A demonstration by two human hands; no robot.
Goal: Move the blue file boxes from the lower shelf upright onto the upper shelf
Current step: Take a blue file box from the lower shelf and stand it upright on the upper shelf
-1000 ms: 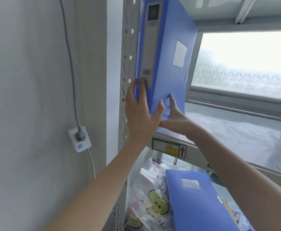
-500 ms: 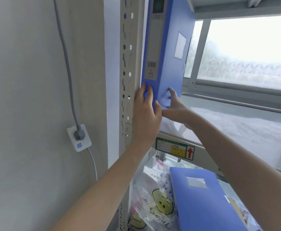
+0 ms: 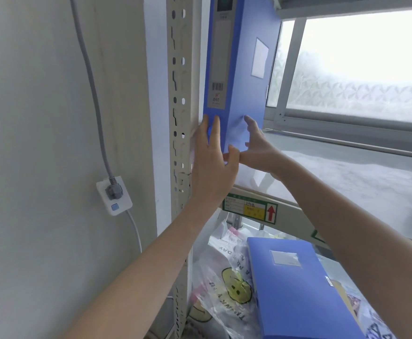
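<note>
The blue file box [image 3: 239, 69] you are placing stands upright at the left end of the upper shelf [image 3: 346, 182], its spine facing you and its left edge just beside the perforated upright post [image 3: 179, 94]. Its top runs out of view, so you cannot check from here how much headroom it has.

Your left hand [image 3: 212, 162] lies flat with the fingers straight, the fingertips pressing the bottom of the spine. Your right hand [image 3: 256, 148] is spread against the lower right face of the box, thumb reaching toward the left hand. Neither hand is gripping; both are open and bracing.

To finish this step well, push evenly with both hands so the box slides straight back instead of twisting against the post. Keep the base flat on the shelf as it goes; a push high on the spine would likely tip it. Before you let go, ease the pressure off and see that it stands on its own, because it has nothing on its right to lean on.

A second blue file box [image 3: 297, 287] lies flat on the lower shelf, resting partly on plastic bags [image 3: 227, 289] printed with yellow smiley faces. It looks like the next one to lift. On the wall to the left a wall socket [image 3: 114, 195] holds a grey plug, well apart from the shelving.
</note>
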